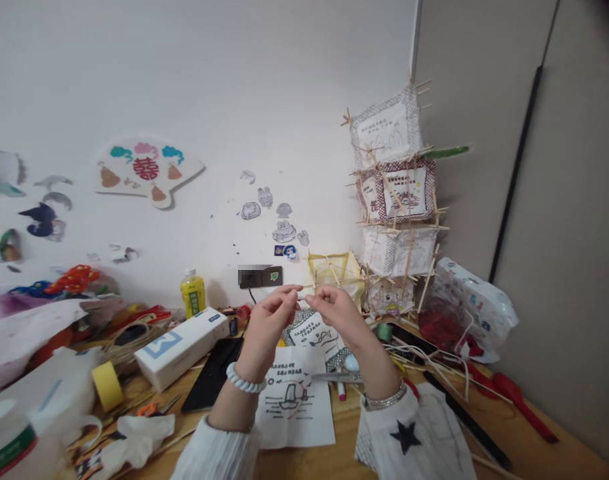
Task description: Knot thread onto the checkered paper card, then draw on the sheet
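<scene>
Left of the boat drawing (295,401) on the table (346,427) sit a yellow tape roll (107,387), then a white box (182,348). Above the drawing's far edge, the left hand (273,313) is pinched, just apart from the right hand (334,312), also pinched; whether they hold anything, I cannot tell. Right of the drawing, behind, stands a paper tower (399,250).

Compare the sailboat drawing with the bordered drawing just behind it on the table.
The sailboat drawing has no visible patterned border, while the bordered drawing has a dark patterned edge. The sailboat drawing lies nearly straight in view; the bordered drawing is turned askew. Both show dark line art and writing on white.
</scene>
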The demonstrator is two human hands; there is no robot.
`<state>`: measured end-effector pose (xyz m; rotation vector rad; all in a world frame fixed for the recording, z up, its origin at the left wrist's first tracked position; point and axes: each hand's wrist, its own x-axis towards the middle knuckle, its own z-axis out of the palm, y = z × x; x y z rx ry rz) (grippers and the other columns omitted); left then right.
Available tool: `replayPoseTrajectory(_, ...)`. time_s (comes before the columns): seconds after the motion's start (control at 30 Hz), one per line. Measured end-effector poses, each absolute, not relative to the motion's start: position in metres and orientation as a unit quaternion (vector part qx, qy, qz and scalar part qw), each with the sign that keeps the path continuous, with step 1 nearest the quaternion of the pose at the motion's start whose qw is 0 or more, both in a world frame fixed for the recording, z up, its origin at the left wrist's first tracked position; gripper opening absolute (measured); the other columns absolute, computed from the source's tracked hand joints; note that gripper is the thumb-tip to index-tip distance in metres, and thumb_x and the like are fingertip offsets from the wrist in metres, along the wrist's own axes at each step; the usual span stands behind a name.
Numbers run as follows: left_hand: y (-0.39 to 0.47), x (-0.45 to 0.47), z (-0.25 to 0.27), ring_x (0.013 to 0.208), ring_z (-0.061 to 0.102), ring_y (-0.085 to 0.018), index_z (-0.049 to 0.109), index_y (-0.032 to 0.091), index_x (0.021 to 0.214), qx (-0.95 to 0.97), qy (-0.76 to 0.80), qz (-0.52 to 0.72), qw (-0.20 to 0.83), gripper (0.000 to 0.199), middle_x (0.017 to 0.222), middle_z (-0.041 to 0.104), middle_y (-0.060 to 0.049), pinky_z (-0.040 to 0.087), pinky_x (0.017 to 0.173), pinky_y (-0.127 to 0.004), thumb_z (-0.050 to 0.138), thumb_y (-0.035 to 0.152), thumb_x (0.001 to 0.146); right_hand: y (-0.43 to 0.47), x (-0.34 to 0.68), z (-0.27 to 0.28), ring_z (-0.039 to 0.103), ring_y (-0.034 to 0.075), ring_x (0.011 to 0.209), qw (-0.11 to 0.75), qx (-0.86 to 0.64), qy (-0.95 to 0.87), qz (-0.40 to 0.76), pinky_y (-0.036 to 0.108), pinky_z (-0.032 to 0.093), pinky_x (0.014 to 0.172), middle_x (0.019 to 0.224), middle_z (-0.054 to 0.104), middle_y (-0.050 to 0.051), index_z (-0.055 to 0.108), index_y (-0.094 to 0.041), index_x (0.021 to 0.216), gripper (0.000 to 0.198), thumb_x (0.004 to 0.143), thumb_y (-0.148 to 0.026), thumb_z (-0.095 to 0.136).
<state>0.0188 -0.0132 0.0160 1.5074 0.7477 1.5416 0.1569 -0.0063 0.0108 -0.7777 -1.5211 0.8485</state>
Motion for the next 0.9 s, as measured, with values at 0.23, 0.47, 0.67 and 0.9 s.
replayPoseTrajectory(0.23,-0.012,0.018,0.015,0.044,0.045,-0.007,0.063,0.011,0.073,0.589,0.276,0.577,0.495,0.030,0.058,0.059,-0.001,0.034,0.042,-0.018,0.063,0.041,0.069,-0.003,0.160,0.011,0.025,0.006,0.044,0.598,-0.363,-0.639,0.320,0.021,0.019,0.043,0.048,0.028,-0.008,0.040,-0.018,0.055,0.032,0.071,-0.039,0.058)
replayPoseTrajectory(0.47,-0.012,0.023,0.014,0.057,0.062,-0.014,0.057,0.013,0.066,0.562,0.284,0.598,0.496,0.032,0.062,0.065,-0.003,0.050,0.059,-0.026,0.064,0.044,0.066,-0.006,0.161,0.013,0.025,0.005,0.042,0.596,-0.330,-0.635,0.364,0.021,0.019,0.041,0.047,0.029,-0.009,0.040,-0.017,0.054,0.033,0.070,-0.039,0.059)
replayPoseTrajectory(0.67,-0.012,0.027,0.013,0.047,0.060,-0.013,0.052,0.015,0.062,0.553,0.288,0.616,0.480,0.035,0.055,0.061,0.002,0.049,0.050,-0.024,0.061,0.048,0.067,-0.009,0.158,0.014,0.023,0.004,0.037,0.579,-0.309,-0.614,0.440,0.020,0.016,0.039,0.041,0.029,-0.010,0.037,-0.018,0.053,0.030,0.067,-0.031,0.060)
replayPoseTrajectory(0.9,-0.009,0.026,0.010,0.044,0.059,-0.013,0.050,0.015,0.061,0.553,0.298,0.619,0.472,0.034,0.051,0.059,0.002,0.049,0.049,-0.025,0.059,0.047,0.069,-0.010,0.152,0.014,0.024,0.005,0.037,0.581,-0.331,-0.614,0.420,0.020,0.017,0.039,0.039,0.027,-0.010,0.032,-0.019,0.049,0.026,0.063,-0.017,0.054)
